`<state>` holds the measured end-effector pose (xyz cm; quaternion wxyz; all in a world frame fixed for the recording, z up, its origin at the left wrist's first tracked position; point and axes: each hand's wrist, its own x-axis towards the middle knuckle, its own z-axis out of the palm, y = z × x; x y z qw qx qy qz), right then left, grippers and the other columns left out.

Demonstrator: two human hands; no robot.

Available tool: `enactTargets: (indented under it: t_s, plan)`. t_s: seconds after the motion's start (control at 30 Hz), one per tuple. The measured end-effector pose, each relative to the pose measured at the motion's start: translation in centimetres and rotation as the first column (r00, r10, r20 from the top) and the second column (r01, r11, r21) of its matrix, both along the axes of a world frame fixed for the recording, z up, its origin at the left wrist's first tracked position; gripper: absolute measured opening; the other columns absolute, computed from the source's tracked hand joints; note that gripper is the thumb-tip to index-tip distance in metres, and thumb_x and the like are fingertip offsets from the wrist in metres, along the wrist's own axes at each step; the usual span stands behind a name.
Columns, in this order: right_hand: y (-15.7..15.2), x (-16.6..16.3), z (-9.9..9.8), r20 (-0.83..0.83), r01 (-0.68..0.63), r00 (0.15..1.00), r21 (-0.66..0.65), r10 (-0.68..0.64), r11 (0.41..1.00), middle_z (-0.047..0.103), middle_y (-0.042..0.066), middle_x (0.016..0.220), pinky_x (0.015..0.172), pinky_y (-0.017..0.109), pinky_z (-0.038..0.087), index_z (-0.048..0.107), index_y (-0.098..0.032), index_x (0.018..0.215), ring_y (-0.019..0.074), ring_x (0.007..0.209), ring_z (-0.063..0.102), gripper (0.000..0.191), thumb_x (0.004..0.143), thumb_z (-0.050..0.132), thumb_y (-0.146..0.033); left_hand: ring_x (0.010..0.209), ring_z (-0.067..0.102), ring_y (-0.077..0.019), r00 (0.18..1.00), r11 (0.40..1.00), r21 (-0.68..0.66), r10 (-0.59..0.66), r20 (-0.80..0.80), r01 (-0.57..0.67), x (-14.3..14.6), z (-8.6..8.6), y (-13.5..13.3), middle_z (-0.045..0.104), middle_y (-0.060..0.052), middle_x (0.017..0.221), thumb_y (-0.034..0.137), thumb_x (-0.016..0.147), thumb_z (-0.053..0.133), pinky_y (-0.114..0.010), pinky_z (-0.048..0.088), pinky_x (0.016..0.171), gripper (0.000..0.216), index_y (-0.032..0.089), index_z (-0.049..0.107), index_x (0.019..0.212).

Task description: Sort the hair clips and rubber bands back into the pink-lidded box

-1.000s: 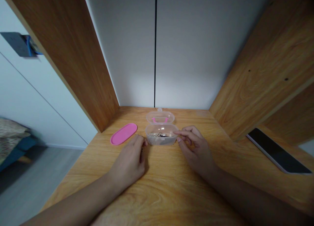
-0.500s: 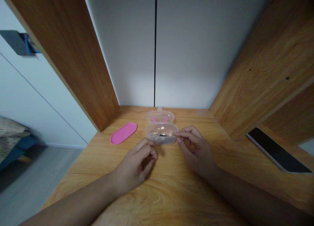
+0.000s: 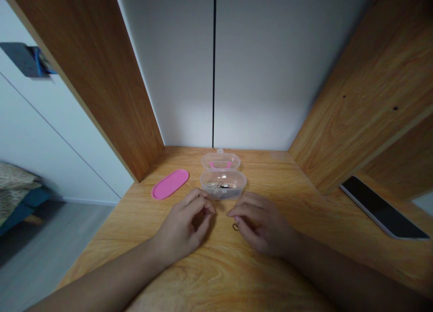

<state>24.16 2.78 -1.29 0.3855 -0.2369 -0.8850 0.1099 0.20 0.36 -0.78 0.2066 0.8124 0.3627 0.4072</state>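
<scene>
1. Pink oval tray (image 3: 170, 184): lying flat on the wood-grain desk (image 3: 216, 278), left of the box and apart from it.
2. Clear plastic box (image 3: 234, 194): upright near the back of the desk; hinged lid (image 3: 221, 156) folded back behind it, fitted with a pink handle (image 3: 229, 165). Contents include small metallic pieces (image 3: 213, 185), too small to identify.
3. Right hand (image 3: 262, 224): thumb and forefinger pinching a small dark loop (image 3: 233, 226), which sits in front of the box, between the two hands.
4. Left hand (image 3: 187, 224): fingers curled, thumb near forefinger, just before the box's left end; whether anything is gripped, cannot tell.
5. Smartphone (image 3: 384, 208): at far right, dark screen up, well apart from both hands.
</scene>
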Motion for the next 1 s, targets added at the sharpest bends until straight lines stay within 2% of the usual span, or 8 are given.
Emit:
enactTargets:
  t_s: [0.13, 0.27, 0.43, 0.53, 0.63, 0.73, 0.83, 1.0]
  plan:
    - [-0.3, 0.1, 0.2, 0.291, 0.086, 0.954, -0.064, -0.064, 0.994, 0.064, 0.001, 0.074, 0.063, 0.031, 0.037, 0.061, -0.021, 0.094, 0.0169, 0.065, 0.056, 0.016, 0.080, 0.057, -0.013, 0.089, 0.058, -0.0162, 1.000, 1.000, -0.015, -0.017, -0.001, 0.017, 0.0, 0.1, 0.0, 0.058, -0.004, 0.098, 0.004, 0.087, 0.055, -0.027, 0.047, 0.078, 0.019, 0.020, 0.057, 0.095]
    - [-0.5, -0.1, 0.7, 0.417, 0.189, 0.900, -0.115, -0.125, 0.975, 0.068, 0.005, 0.087, 0.066, 0.032, 0.038, 0.059, -0.020, 0.097, 0.0202, 0.075, 0.060, 0.018, 0.079, 0.061, -0.023, 0.088, 0.058, -0.0170, 1.000, 0.999, -0.030, -0.017, -0.008, 0.017, 0.0, 0.3, -0.2, 0.058, -0.004, 0.097, 0.003, 0.082, 0.054, -0.028, 0.047, 0.077, 0.023, 0.020, 0.056, 0.096]
    - [-0.3, -0.3, 0.8, 0.465, 0.271, 0.866, -0.125, -0.185, 0.955, 0.068, 0.005, 0.090, 0.069, 0.033, 0.038, 0.058, -0.020, 0.098, 0.0214, 0.079, 0.061, 0.018, 0.081, 0.061, -0.026, 0.086, 0.057, -0.0195, 0.971, 0.972, 0.025, 0.235, -0.048, -0.234, -0.7, 0.9, 0.3, 0.059, -0.004, 0.091, 0.000, 0.073, 0.046, -0.031, 0.046, 0.076, 0.025, 0.019, 0.056, 0.086]
    - [-0.3, -0.2, 0.7, 0.484, 0.271, 0.856, -0.115, -0.184, 0.956, 0.066, 0.004, 0.086, 0.069, 0.032, 0.037, 0.057, -0.021, 0.091, 0.0207, 0.077, 0.059, 0.012, 0.081, 0.060, -0.027, 0.090, 0.058, -0.0229, 0.916, 0.937, 0.031, 0.347, -0.202, -0.349, -1.3, 1.2, 1.0, 0.060, -0.006, 0.091, 0.002, 0.073, 0.044, -0.035, 0.047, 0.081, 0.024, 0.019, 0.057, 0.085]
    - [-0.2, -0.1, 0.6, 0.488, 0.235, 0.860, -0.121, -0.148, 0.964, 0.065, 0.003, 0.082, 0.067, 0.031, 0.035, 0.056, -0.021, 0.086, 0.0188, 0.074, 0.058, 0.006, 0.083, 0.059, -0.024, 0.095, 0.060, -0.0274, 0.800, 0.905, 0.060, 0.402, -0.446, -0.421, -1.3, 1.6, 1.2, 0.062, -0.010, 0.097, 0.009, 0.076, 0.048, -0.040, 0.049, 0.084, 0.020, 0.018, 0.060, 0.090]
    - [-0.2, 0.0, 0.5, 0.472, 0.200, 0.874, -0.130, -0.117, 0.971, 0.064, 0.002, 0.080, 0.065, 0.030, 0.034, 0.056, -0.021, 0.085, 0.0172, 0.071, 0.056, 0.003, 0.083, 0.058, -0.022, 0.097, 0.062, -0.0344, 0.600, 0.875, 0.189, 0.449, -0.663, -0.446, -0.8, 2.4, 0.5, 0.065, -0.015, 0.101, 0.021, 0.079, 0.052, -0.048, 0.049, 0.086, 0.019, 0.016, 0.061, 0.095]
    - [-0.1, 0.0, 0.4, 0.455, 0.182, 0.884, -0.123, -0.108, 0.976, 0.064, 0.002, 0.080, 0.065, 0.030, 0.035, 0.056, -0.021, 0.085, 0.0166, 0.070, 0.055, 0.003, 0.083, 0.058, -0.022, 0.085, 0.067, -0.0370, 0.441, 0.869, 0.238, 0.435, -0.785, -0.433, -0.3, 3.1, -0.5, 0.069, -0.016, 0.091, 0.028, 0.083, 0.049, -0.051, 0.051, 0.077, 0.019, 0.016, 0.060, 0.093]
    - [-0.2, 0.0, 0.4, 0.473, 0.189, 0.873, -0.104, -0.119, 0.976, 0.063, 0.002, 0.078, 0.064, 0.030, 0.033, 0.054, -0.021, 0.081, 0.0163, 0.070, 0.054, 0.006, 0.084, 0.058, -0.023, 0.066, 0.072, -0.0364, 0.326, 0.856, 0.153, 0.346, -0.880, -0.495, -0.4, 3.2, -1.3, 0.073, -0.017, 0.074, 0.031, 0.091, 0.040, -0.044, 0.051, 0.058, 0.028, 0.016, 0.062, 0.083]
